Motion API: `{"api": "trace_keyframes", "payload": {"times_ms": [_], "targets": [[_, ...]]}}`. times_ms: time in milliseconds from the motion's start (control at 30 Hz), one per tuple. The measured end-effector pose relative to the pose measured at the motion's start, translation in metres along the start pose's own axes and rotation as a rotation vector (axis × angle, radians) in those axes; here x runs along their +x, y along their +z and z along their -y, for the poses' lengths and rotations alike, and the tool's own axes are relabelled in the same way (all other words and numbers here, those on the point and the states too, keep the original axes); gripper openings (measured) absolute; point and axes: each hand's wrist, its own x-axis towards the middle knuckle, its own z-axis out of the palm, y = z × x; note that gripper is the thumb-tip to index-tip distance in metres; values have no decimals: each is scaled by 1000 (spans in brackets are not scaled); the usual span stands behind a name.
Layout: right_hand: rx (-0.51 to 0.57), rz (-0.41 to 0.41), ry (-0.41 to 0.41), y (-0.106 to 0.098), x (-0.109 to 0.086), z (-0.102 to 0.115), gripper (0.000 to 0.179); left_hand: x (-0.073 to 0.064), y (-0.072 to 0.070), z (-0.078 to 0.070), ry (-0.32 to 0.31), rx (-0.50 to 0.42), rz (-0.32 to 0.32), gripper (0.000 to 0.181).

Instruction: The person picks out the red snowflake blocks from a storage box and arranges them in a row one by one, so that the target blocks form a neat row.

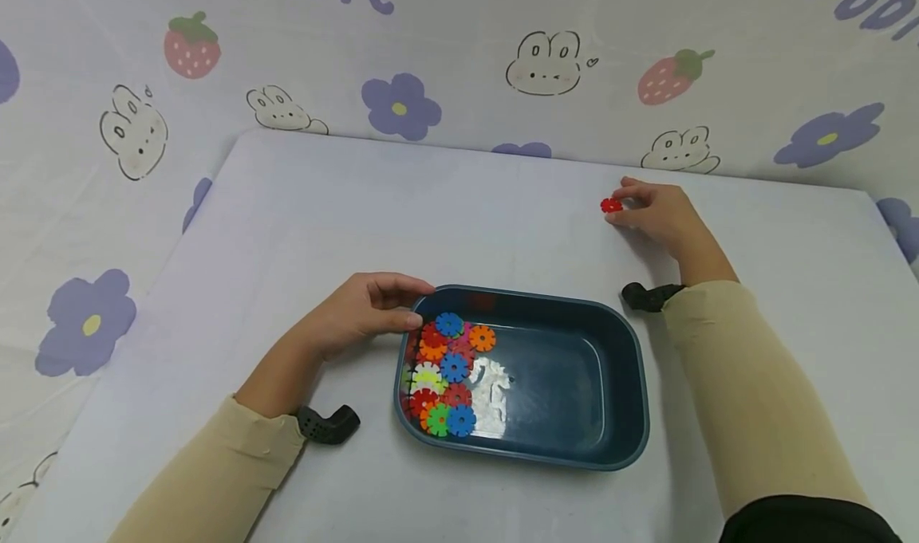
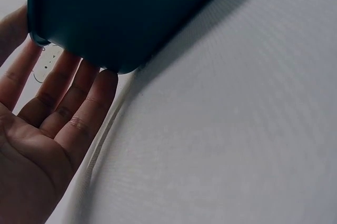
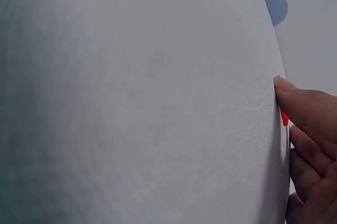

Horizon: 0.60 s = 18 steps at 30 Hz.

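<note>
A dark blue-green plastic tray (image 1: 546, 455) sits on the white table. My left hand (image 1: 359, 312) holds its far left corner; the thumb lies at the left rim, and in the left wrist view the long fingers (image 2: 87, 103) reach against the outer wall. Several colourful interlocking snowflake discs (image 1: 454, 367) are heaped along the tray's left end. Toward the back right of the table, my right hand (image 1: 664, 216) pinches a red snowflake disc (image 1: 611, 206) at its fingertips, close to the tabletop. Only a sliver of that disc (image 3: 284, 116) shows beside the thumb in the right wrist view.
A white cloth covers the table (image 1: 431, 208). Behind it hangs a curtain (image 1: 459, 49) printed with rabbits, strawberries and purple flowers. Black wrist cameras, the left one (image 1: 329, 425) and the right one (image 1: 649, 297), stick out from the sleeves.
</note>
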Motion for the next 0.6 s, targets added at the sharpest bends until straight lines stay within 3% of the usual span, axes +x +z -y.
{"api": "trace_keyframes", "payload": {"times_ms": [200, 367, 467, 600], "targets": [[-14, 10, 0, -2, 0, 3, 65, 1, -2, 0, 14, 50, -15, 41], [64, 50, 63, -13, -1, 7, 72, 4, -2, 0, 18, 47, -15, 42], [84, 70, 71, -18, -5, 19, 73, 3, -3, 3, 24, 21, -8, 41], [76, 48, -13, -25, -18, 48, 70, 2, -3, 6, 31, 5, -5, 41]]}}
